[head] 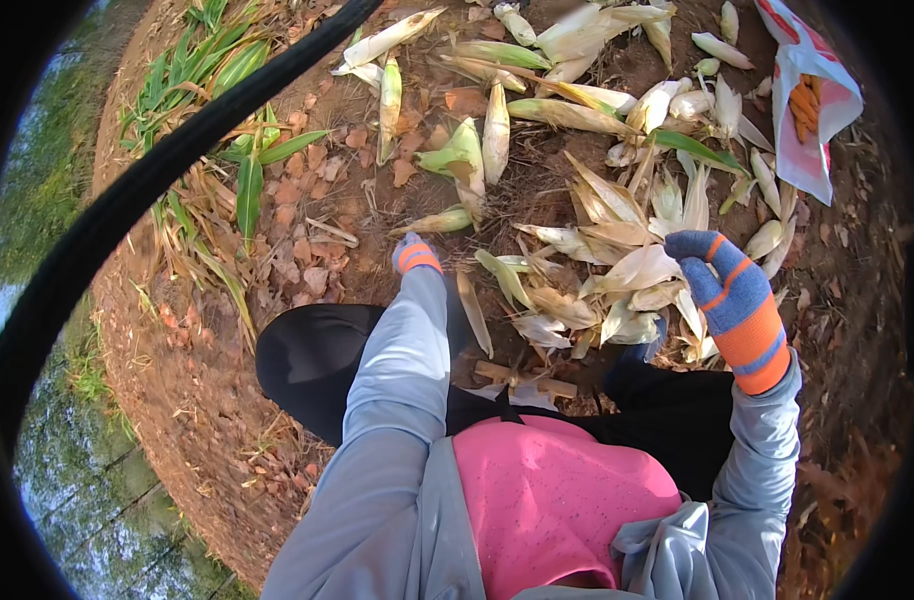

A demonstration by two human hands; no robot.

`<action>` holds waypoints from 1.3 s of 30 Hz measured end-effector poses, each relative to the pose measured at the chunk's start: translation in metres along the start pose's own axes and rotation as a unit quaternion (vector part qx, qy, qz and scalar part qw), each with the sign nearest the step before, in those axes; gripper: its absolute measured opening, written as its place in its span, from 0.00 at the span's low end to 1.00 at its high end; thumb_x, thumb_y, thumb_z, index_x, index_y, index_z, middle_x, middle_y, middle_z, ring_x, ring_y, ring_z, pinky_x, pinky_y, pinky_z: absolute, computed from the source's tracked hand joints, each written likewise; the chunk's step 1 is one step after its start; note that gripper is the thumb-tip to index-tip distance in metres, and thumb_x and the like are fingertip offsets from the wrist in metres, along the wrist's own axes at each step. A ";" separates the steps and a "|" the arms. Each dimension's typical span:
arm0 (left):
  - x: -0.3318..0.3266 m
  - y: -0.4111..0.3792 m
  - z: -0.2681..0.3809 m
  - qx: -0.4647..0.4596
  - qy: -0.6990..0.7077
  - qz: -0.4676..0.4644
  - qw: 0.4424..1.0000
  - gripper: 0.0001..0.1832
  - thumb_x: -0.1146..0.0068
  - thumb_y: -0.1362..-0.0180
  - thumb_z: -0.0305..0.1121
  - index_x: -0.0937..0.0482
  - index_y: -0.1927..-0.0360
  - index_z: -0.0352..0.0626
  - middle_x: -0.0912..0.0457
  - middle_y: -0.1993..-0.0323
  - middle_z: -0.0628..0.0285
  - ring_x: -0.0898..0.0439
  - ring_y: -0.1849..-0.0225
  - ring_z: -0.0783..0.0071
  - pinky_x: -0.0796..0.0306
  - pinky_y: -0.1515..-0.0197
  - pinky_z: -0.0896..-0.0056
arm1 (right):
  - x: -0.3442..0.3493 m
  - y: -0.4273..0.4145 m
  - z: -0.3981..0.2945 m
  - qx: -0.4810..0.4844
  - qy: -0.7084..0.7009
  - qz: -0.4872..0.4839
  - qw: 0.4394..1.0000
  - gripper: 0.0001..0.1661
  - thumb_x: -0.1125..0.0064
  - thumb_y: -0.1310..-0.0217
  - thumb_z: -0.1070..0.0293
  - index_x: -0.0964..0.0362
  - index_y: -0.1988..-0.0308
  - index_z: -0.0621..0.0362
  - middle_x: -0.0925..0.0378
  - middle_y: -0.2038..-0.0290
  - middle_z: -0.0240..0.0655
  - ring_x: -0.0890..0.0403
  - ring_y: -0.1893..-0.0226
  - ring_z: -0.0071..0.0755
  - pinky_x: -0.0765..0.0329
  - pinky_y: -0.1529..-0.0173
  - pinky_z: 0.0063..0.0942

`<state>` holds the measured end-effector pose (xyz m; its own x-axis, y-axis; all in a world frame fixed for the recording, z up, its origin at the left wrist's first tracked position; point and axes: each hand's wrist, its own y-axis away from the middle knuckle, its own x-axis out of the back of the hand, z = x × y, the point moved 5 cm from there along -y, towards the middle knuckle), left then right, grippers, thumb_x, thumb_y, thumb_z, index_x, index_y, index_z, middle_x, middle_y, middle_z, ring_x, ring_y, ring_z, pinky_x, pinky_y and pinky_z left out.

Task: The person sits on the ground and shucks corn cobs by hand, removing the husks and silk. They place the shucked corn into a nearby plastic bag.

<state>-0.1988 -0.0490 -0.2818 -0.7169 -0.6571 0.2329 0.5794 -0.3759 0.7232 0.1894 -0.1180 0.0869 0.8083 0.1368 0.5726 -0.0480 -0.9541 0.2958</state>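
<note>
My left hand (418, 255), in a grey glove with an orange striped cuff, is low over the soil beside the tip of a corn ear in its husk (445, 220). Its fingers are mostly hidden, so whether it grips anything is unclear. My right hand (727, 300), in a blue-grey and orange knit glove, hovers at the right of a heap of dry corn husks (640, 268). Its fingers are bent and apart, with nothing visible in them. More husked ears, such as an upright pale one (496, 135) and a greenish one (391, 109), lie ahead.
A white and red plastic bag (824, 112) at the upper right holds orange corn cobs (805, 105). Green and dry corn leaves (250, 187) lie at the left. Several unpeeled ears and loose husks cover the far ground. A black strap (164, 150) crosses the view's left side.
</note>
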 end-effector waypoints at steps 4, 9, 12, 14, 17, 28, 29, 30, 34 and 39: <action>0.012 -0.042 -0.015 0.059 -0.044 0.089 0.993 0.20 0.44 0.48 0.47 0.28 0.66 0.38 0.22 0.73 0.55 0.25 0.81 0.65 0.29 0.76 0.62 | 0.000 -0.001 0.003 0.024 -0.007 0.025 0.999 0.11 0.47 0.45 0.73 0.28 0.59 0.61 0.23 0.65 0.41 0.22 0.63 0.34 0.28 0.57 0.24; -0.008 -0.074 -0.004 0.003 -0.117 0.002 0.993 0.21 0.42 0.49 0.46 0.27 0.69 0.34 0.24 0.79 0.54 0.26 0.84 0.63 0.30 0.81 0.63 | -0.003 -0.003 0.006 -0.003 -0.024 0.016 1.000 0.11 0.46 0.46 0.73 0.28 0.60 0.61 0.23 0.66 0.42 0.22 0.64 0.33 0.28 0.58 0.24; -0.018 -0.081 -0.004 0.023 -0.103 -0.026 0.994 0.20 0.44 0.47 0.45 0.27 0.67 0.35 0.23 0.76 0.53 0.25 0.81 0.62 0.28 0.79 0.62 | -0.003 -0.005 0.008 0.003 -0.013 0.018 1.000 0.11 0.46 0.46 0.73 0.28 0.60 0.61 0.23 0.66 0.41 0.22 0.65 0.34 0.28 0.59 0.24; -0.019 -0.078 -0.008 0.024 -0.108 -0.048 0.993 0.20 0.46 0.46 0.45 0.28 0.63 0.37 0.23 0.72 0.52 0.24 0.78 0.61 0.27 0.77 0.61 | -0.003 -0.004 0.007 -0.006 -0.005 0.017 1.000 0.12 0.46 0.46 0.72 0.28 0.60 0.61 0.23 0.66 0.41 0.22 0.64 0.34 0.28 0.58 0.25; -0.015 -0.092 -0.008 0.049 -0.118 -0.089 0.988 0.19 0.49 0.44 0.45 0.30 0.56 0.41 0.23 0.66 0.52 0.24 0.73 0.62 0.27 0.73 0.61 | -0.003 -0.004 0.003 0.022 0.003 0.020 1.000 0.11 0.45 0.47 0.71 0.28 0.60 0.61 0.23 0.66 0.41 0.22 0.63 0.37 0.28 0.58 0.27; -0.089 0.073 0.093 -0.487 -0.313 -0.110 0.808 0.14 0.41 0.50 0.33 0.24 0.66 0.31 0.23 0.69 0.51 0.26 0.69 0.59 0.33 0.63 0.67 | -0.002 -0.020 0.001 0.075 0.073 0.039 0.994 0.10 0.48 0.44 0.69 0.26 0.61 0.59 0.23 0.67 0.40 0.22 0.66 0.35 0.28 0.60 0.25; -0.097 0.109 0.109 -0.534 -0.332 -0.126 0.767 0.15 0.41 0.51 0.34 0.24 0.66 0.31 0.23 0.68 0.51 0.26 0.69 0.58 0.33 0.63 0.67 | -0.003 -0.024 0.006 0.082 0.071 0.045 0.993 0.10 0.48 0.44 0.67 0.26 0.62 0.58 0.24 0.68 0.41 0.22 0.66 0.38 0.28 0.60 0.28; -0.103 0.143 0.127 -0.579 -0.348 -0.141 0.723 0.15 0.41 0.51 0.34 0.24 0.66 0.30 0.23 0.68 0.50 0.27 0.69 0.57 0.33 0.63 0.67 | -0.004 -0.028 0.012 0.088 0.071 0.052 0.992 0.10 0.48 0.44 0.64 0.26 0.63 0.57 0.24 0.68 0.42 0.23 0.66 0.42 0.28 0.61 0.30; -0.118 0.229 0.159 -0.490 -0.327 -0.350 0.728 0.14 0.43 0.48 0.34 0.23 0.63 0.34 0.20 0.73 0.56 0.24 0.71 0.71 0.32 0.65 0.74 | -0.003 -0.042 0.018 0.111 0.084 0.086 0.986 0.10 0.47 0.45 0.65 0.25 0.63 0.55 0.23 0.69 0.40 0.22 0.67 0.39 0.27 0.60 0.29; -0.123 0.289 0.155 -0.394 -0.357 -0.516 0.671 0.12 0.47 0.45 0.31 0.24 0.58 0.36 0.20 0.71 0.64 0.25 0.71 0.81 0.31 0.65 0.81 | -0.011 -0.053 0.012 0.120 0.013 0.089 0.989 0.10 0.45 0.46 0.68 0.25 0.62 0.57 0.21 0.68 0.37 0.21 0.66 0.31 0.26 0.59 0.24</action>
<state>-0.0029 0.0246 -0.0012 -0.7347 0.5940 0.3278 -0.5457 -0.8045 0.2346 0.1904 -0.0717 0.0559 0.7836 -0.0342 0.6203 -0.0445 -0.9990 0.0012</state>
